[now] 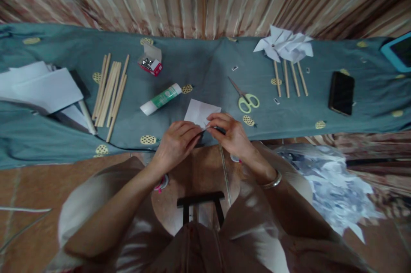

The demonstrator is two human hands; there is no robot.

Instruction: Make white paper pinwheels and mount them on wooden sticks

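A small white square of paper [199, 111] lies at the table's front edge, with faint crease lines on it. My left hand [180, 141] is closed, its fingertips pinching the paper's near edge. Close beside it, my right hand [231, 133] pinches the same near corner, where a small bit of paper sticks up. Something dark shows under the right fingers, but I cannot make out what. Beyond the paper to the left is a glue stick [161, 99] with a green label. Scissors [245, 98] with light green handles rest to the right.
Wooden sticks [109, 93] and stacked white paper [41, 86] lie at left. An open red-and-white box of pins [150, 62] stands farther back. White paper pinwheels [284, 46] on sticks, a black phone [341, 93] and a blue-framed device [400, 52] are at right. A plastic bag [334, 187] sits below.
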